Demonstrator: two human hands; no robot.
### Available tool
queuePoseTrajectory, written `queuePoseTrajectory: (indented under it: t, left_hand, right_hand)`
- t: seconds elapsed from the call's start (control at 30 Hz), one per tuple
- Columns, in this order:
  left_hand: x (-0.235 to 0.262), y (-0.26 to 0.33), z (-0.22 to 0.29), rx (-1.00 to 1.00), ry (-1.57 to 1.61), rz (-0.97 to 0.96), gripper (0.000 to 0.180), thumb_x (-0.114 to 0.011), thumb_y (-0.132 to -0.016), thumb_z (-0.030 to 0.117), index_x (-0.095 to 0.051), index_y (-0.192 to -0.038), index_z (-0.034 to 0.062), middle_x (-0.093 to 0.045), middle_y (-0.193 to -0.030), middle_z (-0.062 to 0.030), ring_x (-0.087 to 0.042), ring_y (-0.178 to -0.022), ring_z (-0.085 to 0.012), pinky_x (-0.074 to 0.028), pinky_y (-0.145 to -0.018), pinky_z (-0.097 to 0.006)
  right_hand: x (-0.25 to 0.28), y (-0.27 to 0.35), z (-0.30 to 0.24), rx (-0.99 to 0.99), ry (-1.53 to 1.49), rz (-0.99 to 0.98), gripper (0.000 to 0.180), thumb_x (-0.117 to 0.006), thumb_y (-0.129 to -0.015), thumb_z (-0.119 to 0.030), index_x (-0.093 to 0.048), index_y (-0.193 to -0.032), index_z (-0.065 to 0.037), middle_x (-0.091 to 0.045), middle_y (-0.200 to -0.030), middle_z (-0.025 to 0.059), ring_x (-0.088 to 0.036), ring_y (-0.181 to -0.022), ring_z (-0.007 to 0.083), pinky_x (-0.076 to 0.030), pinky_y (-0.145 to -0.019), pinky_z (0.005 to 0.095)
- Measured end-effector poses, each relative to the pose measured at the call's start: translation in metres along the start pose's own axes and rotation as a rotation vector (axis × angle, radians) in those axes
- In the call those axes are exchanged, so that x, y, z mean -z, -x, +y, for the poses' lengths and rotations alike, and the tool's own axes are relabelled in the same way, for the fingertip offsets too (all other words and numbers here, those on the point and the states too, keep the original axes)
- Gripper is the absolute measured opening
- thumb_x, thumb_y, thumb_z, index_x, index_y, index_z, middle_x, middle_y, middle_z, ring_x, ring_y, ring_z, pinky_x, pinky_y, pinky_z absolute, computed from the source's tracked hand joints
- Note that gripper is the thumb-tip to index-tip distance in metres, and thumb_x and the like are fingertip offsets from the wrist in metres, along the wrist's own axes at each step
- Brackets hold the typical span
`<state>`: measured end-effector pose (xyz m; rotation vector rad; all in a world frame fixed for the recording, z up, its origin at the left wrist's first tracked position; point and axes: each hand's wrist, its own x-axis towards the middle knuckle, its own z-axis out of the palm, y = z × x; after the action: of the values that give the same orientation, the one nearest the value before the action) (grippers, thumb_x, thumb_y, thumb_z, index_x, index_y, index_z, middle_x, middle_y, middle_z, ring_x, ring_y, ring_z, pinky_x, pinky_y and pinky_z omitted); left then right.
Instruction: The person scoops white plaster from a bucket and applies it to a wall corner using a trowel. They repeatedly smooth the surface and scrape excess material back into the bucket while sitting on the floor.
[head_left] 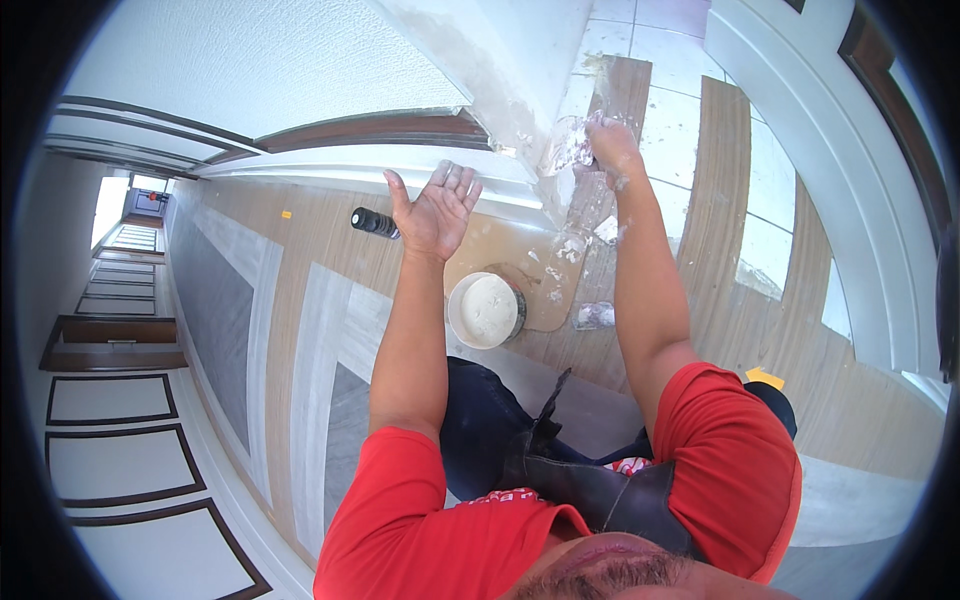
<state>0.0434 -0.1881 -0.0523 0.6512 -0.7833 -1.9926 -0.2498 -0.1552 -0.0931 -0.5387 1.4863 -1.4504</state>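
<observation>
My left hand (437, 212) is raised in front of the wall's foot, palm up and fingers spread, with whitish residue on the fingertips. Nothing is in it. My right hand (614, 148) reaches far forward to the wall corner (525, 110), its fingers closed; what they grip is hidden. Beside those fingers lies a crumpled, white-smeared patch (570, 147), perhaps plastic film. A round tub (455, 318) with white paste or powder (489, 308) in it stands on a tan sheet (550, 315) between my arms. White crumbs (606, 230) are scattered near the corner.
A black bottle (374, 222) lies left of my left hand. Near my right forearm is a small whitish wrapper-like piece (595, 316). Wood-look planks (722, 170) and white tiles (672, 135) cover the floor ahead. A white curved frame (800, 120) bounds the right side.
</observation>
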Motion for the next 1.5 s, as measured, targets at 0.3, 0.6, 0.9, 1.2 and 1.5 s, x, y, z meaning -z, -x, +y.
queuePoseTrajectory:
  t: [0.3,0.6,0.9,1.2,1.5]
  left_hand:
    - [-0.001,-0.003,-0.003,-0.002,0.001,-0.001,0.141,-0.058,-0.081,0.087,0.009,-0.161,-0.0075,0.0,-0.171,-0.0252,-0.018,-0.157,-0.0374,-0.025,-0.127,-0.05]
    - [-0.003,-0.002,-0.003,-0.011,-0.014,0.004,0.14,-0.056,-0.081,0.088,0.008,-0.161,-0.0082,-0.001,-0.171,-0.0255,-0.017,-0.157,-0.0376,-0.024,-0.127,-0.05]
    - [-0.009,-0.003,-0.002,-0.006,-0.033,0.021,0.138,-0.051,-0.083,0.089,0.008,-0.161,-0.0075,0.003,-0.171,-0.0261,-0.011,-0.159,-0.038,-0.02,-0.129,-0.049]
    - [-0.018,-0.009,-0.012,-0.002,-0.049,0.012,0.14,-0.055,-0.081,0.088,0.007,-0.161,-0.0077,0.0,-0.17,-0.0269,-0.009,-0.159,-0.0383,-0.017,-0.13,-0.05]
    - [-0.008,-0.001,-0.003,-0.007,-0.105,0.018,0.145,-0.059,-0.077,0.089,0.007,-0.161,-0.0078,0.0,-0.17,-0.0268,-0.008,-0.159,-0.0379,-0.017,-0.13,-0.05]
  right_hand:
    - [-0.005,0.001,-0.031,0.189,-0.09,-0.042,0.037,-0.057,-0.091,-0.017,-0.067,-0.113,0.011,-0.067,-0.085,0.0129,-0.064,-0.074,0.0208,-0.054,-0.068,0.0375]
    - [-0.022,0.034,-0.097,0.334,0.043,0.05,0.042,-0.057,-0.09,-0.018,-0.066,-0.119,0.011,-0.071,-0.096,0.019,-0.067,-0.089,0.0254,-0.053,-0.084,0.0404]
    - [0.005,0.026,-0.105,0.342,-0.373,0.063,0.022,-0.058,-0.095,-0.01,-0.067,-0.11,0.005,-0.071,-0.091,0.0114,-0.068,-0.077,0.0166,-0.056,-0.065,0.0338]
    - [0.047,-0.05,0.042,0.067,0.081,0.179,0.037,-0.064,-0.088,-0.017,-0.067,-0.113,0.011,-0.073,-0.099,0.0203,-0.072,-0.087,0.029,-0.058,-0.071,0.0408]
    - [0.023,-0.021,0.05,-0.137,0.243,-0.013,0.039,-0.062,-0.087,-0.023,-0.069,-0.096,0.014,-0.071,-0.09,0.0261,-0.072,-0.079,0.0363,-0.059,-0.069,0.0461]
